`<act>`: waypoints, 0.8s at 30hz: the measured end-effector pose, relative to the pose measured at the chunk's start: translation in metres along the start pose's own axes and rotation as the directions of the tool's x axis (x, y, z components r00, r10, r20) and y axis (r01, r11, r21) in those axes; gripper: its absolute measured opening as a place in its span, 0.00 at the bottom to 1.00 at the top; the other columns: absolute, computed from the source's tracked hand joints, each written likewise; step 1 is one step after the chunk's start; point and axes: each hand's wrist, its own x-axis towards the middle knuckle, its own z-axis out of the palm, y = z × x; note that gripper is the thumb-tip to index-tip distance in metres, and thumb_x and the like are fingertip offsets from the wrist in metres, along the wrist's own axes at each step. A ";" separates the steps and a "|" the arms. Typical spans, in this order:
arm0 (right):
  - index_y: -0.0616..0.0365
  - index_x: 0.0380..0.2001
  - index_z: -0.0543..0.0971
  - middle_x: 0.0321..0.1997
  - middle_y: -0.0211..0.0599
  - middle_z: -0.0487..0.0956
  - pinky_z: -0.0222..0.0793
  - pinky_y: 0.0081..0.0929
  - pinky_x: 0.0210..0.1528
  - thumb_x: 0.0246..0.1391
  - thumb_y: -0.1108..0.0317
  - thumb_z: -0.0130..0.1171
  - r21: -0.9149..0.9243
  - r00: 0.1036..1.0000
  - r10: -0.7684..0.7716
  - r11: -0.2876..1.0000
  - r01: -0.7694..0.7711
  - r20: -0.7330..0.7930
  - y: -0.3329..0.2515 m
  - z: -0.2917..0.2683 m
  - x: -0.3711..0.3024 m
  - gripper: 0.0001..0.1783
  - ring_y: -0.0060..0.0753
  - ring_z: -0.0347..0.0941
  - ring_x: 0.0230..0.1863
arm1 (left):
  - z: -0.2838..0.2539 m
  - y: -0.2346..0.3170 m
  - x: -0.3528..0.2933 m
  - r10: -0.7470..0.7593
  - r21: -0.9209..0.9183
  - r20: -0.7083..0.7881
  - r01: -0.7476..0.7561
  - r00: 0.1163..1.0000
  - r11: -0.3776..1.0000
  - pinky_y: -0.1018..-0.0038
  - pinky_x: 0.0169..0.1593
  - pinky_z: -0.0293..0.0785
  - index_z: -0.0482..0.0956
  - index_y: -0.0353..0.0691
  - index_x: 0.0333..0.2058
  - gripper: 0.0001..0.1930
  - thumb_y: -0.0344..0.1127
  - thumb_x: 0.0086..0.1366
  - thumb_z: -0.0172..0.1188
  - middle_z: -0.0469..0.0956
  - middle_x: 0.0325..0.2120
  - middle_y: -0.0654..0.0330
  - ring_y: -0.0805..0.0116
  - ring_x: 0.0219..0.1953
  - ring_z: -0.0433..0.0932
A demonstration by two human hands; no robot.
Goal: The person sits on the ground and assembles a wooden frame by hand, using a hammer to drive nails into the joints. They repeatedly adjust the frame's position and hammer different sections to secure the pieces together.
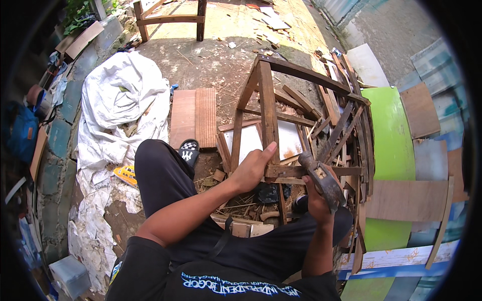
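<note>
A dark wooden frame (268,108) of nailed bars stands before my knees, tilted toward the scrap on the right. My left hand (252,169) is closed round its near corner, thumb along the upright post; most of the fingers are out of sight behind the wood. In my right hand (318,199) is a claw hammer (329,189), gripped close under its worn metal head. The hammer head is just right of a short crossbar (288,171); I cannot tell whether they touch. Most of the hammer's handle is hidden.
Scrap wood strips (344,128) pile up to the right, beside a bright green panel (384,135) and a brown board (405,200). On the left lie a white sheet (123,95) and a yellow plastic object (125,175). Reddish boards (193,118) lie ahead; another wooden frame (170,21) stands farther off.
</note>
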 end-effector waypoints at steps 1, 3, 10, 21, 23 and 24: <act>0.68 0.37 0.82 0.43 0.48 0.83 0.77 0.34 0.48 0.52 0.78 0.70 0.003 1.000 -0.002 1.000 0.002 0.001 -0.001 0.000 0.001 0.10 0.42 0.82 0.44 | 0.000 -0.004 -0.001 -0.004 -0.014 -0.004 0.004 1.000 1.000 0.66 0.32 0.66 0.72 0.25 0.22 0.39 0.58 0.80 0.35 0.69 0.13 0.54 0.67 0.21 0.67; 0.68 0.37 0.82 0.43 0.48 0.83 0.77 0.34 0.47 0.52 0.78 0.71 0.007 1.000 0.001 1.000 -0.001 0.000 -0.003 0.000 0.000 0.10 0.42 0.82 0.43 | 0.003 0.010 -0.003 -0.017 -0.044 -0.003 0.017 1.000 0.999 0.66 0.33 0.68 0.74 0.24 0.23 0.40 0.58 0.80 0.34 0.71 0.14 0.52 0.66 0.21 0.69; 0.68 0.38 0.82 0.43 0.46 0.83 0.76 0.33 0.46 0.51 0.79 0.71 0.020 0.999 0.018 1.000 -0.017 -0.034 -0.002 0.002 -0.003 0.11 0.41 0.82 0.42 | 0.004 0.018 -0.001 -0.005 -0.033 -0.043 0.003 0.999 0.999 0.64 0.31 0.67 0.74 0.25 0.24 0.35 0.54 0.78 0.41 0.70 0.14 0.50 0.66 0.21 0.67; 0.66 0.42 0.82 0.40 0.40 0.84 0.76 0.30 0.45 0.51 0.76 0.73 -0.024 0.976 0.203 0.979 -0.202 0.074 -0.021 -0.024 -0.007 0.15 0.29 0.81 0.40 | 0.008 0.007 0.000 0.184 0.000 -0.136 -0.186 0.973 0.983 0.64 0.28 0.63 0.73 0.28 0.23 0.28 0.48 0.76 0.48 0.67 0.13 0.55 0.68 0.20 0.65; 0.65 0.42 0.82 0.39 0.39 0.84 0.76 0.30 0.45 0.51 0.76 0.73 -0.012 0.957 0.246 0.969 -0.247 0.152 -0.039 -0.034 -0.010 0.15 0.30 0.81 0.40 | 0.005 0.004 0.000 0.155 0.025 -0.104 -0.153 0.982 0.988 0.70 0.30 0.65 0.75 0.31 0.26 0.26 0.49 0.75 0.46 0.71 0.18 0.60 0.72 0.23 0.68; 0.64 0.42 0.82 0.39 0.39 0.84 0.76 0.30 0.45 0.51 0.75 0.73 -0.006 0.945 0.266 0.963 -0.270 0.189 -0.045 -0.036 -0.011 0.15 0.30 0.81 0.40 | 0.005 0.004 0.000 0.141 0.040 -0.087 -0.138 0.986 0.990 0.73 0.31 0.66 0.75 0.33 0.28 0.25 0.49 0.75 0.45 0.73 0.20 0.62 0.75 0.25 0.69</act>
